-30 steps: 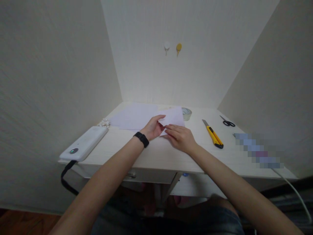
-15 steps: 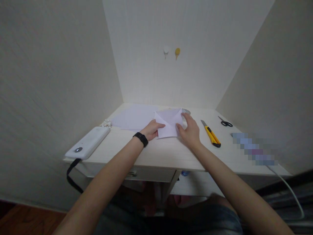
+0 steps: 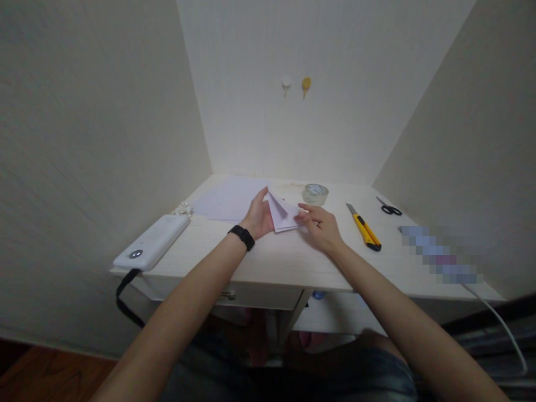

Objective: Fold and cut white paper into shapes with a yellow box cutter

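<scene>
A folded sheet of white paper [image 3: 285, 216] is held between my two hands above the desk, tilted, with a triangular flap standing out at its left part. My left hand [image 3: 259, 216] grips its left edge, the thumb along the upper corner and the fingers behind. My right hand [image 3: 319, 225] pinches the paper's right end between thumb and fingertips. Behind the right hand a roll of clear tape [image 3: 315, 194] lies on the desk. More sheets of white paper [image 3: 232, 198] lie flat behind my left hand.
On the right lie a yellow utility knife [image 3: 364, 228], black scissors [image 3: 391, 209] and a blurred-out item [image 3: 439, 254] with a white cable. At the left edge rests a white device [image 3: 153, 243] with a black strap. Walls enclose the white desk [image 3: 259, 262] on three sides.
The folded paper has turned and narrowed in my hands, its flap now standing at the left. My right hand has moved down and in, uncovering the tape roll.
</scene>
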Demonstrator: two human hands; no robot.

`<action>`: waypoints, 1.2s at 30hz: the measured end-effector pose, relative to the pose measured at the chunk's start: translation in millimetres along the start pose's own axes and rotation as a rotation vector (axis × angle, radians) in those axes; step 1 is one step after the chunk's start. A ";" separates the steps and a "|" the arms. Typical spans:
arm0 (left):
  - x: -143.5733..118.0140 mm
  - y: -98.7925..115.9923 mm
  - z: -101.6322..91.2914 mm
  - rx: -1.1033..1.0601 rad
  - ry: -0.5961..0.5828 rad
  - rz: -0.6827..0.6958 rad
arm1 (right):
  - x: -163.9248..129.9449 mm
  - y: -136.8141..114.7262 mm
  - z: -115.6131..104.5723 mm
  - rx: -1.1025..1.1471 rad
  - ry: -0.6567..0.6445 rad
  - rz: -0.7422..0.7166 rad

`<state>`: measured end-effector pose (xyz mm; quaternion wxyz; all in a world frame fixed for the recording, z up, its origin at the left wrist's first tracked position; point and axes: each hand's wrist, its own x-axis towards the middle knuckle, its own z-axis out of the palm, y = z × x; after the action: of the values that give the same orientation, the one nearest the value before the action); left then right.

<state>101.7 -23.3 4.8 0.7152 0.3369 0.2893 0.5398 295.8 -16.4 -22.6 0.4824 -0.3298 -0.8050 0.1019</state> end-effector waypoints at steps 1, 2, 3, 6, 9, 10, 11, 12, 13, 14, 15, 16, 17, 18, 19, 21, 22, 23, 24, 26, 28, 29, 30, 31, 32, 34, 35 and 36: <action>0.0 -0.3 -0.2 0.013 -0.027 0.001 | -0.3 -0.7 1.6 -0.037 -0.011 -0.018; 0.4 -1.4 -0.8 0.037 -0.040 0.007 | -0.2 -0.6 3.0 -0.067 -0.014 -0.029; 1.3 -3.2 -1.8 0.073 -0.042 0.021 | 0.3 0.3 4.0 -0.088 -0.006 -0.025; 5.3 -9.7 -6.4 0.178 -0.005 0.118 | 4.0 7.3 1.8 -0.083 0.028 0.122; 7.9 -13.3 -9.9 0.226 0.041 0.198 | 7.9 17.4 -7.7 0.084 -0.051 0.411; 8.0 -13.5 -10.3 0.238 0.054 0.215 | 8.4 20.2 -11.5 0.185 -0.095 0.496; 7.7 -13.4 -10.4 0.251 0.057 0.227 | 8.3 22.5 -15.1 0.293 -0.129 0.564; 7.1 -13.1 -10.1 0.268 0.047 0.232 | 7.5 23.9 -18.4 0.395 -0.151 0.614; 6.3 -12.7 -9.8 0.290 0.028 0.230 | 6.2 24.5 -21.3 0.479 -0.163 0.650; 5.3 -12.4 -9.5 0.319 0.005 0.220 | 4.4 24.5 -23.7 0.536 -0.171 0.677; 4.4 -12.1 -9.2 0.354 -0.017 0.205 | 2.3 23.9 -25.8 0.568 -0.177 0.697; 3.5 -12.0 -9.1 0.390 -0.037 0.187 | 0.1 23.1 -27.4 0.580 -0.185 0.715; 2.9 -12.0 -9.0 0.424 -0.051 0.168 | -2.0 22.4 -28.9 0.579 -0.194 0.729; 2.4 -12.2 -9.1 0.450 -0.061 0.149 | -3.9 21.9 -30.2 0.574 -0.201 0.738; 2.2 -12.4 -9.2 0.465 -0.066 0.134 | -5.7 22.0 -31.6 0.568 -0.201 0.744; 2.3 -13.0 -9.6 0.474 -0.068 0.125 | -8.6 23.8 -35.3 0.564 -0.202 0.747; 2.6 -13.4 -9.8 0.476 -0.059 0.132 | -9.9 25.6 -38.1 0.563 -0.204 0.745; 3.0 -13.8 -10.1 0.479 -0.043 0.141 | -10.9 27.7 -41.8 0.553 -0.208 0.743; 3.3 -14.2 -10.4 0.484 -0.026 0.150 | -11.8 30.1 -46.7 0.527 -0.211 0.740; 4.0 -14.8 -11.0 0.508 0.007 0.153 | -13.2 35.0 -59.6 0.394 -0.200 0.724; 4.3 -15.0 -11.2 0.541 0.025 0.139 | -14.1 39.2 -75.5 0.098 -0.151 0.676; 4.2 -15.0 -11.0 0.559 0.028 0.132 | -14.5 40.8 -83.3 -0.111 -0.117 0.640; 4.0 -14.9 -10.6 0.578 0.032 0.124 | -15.1 42.1 -90.4 -0.337 -0.093 0.608; 3.5 -14.7 -10.0 0.596 0.040 0.114 | -15.9 43.2 -96.2 -0.542 -0.084 0.594; 2.9 -14.6 -9.3 0.615 0.052 0.100 | -17.0 44.1 -100.5 -0.714 -0.092 0.593; 1.5 -14.2 -7.7 0.646 0.084 0.076 | -19.6 45.8 -104.4 -0.914 -0.153 0.629; 0.9 -14.1 -7.1 0.652 0.093 0.068 | -21.0 46.7 -104.4 -0.954 -0.190 0.652; 0.3 -14.0 -6.6 0.651 0.096 0.066 | -22.3 47.8 -103.6 -0.972 -0.220 0.673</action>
<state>104.7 -24.6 -10.3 0.5377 0.5313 0.4690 0.4569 411.0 -9.9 -8.3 0.1316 -0.7369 -0.6559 -0.0973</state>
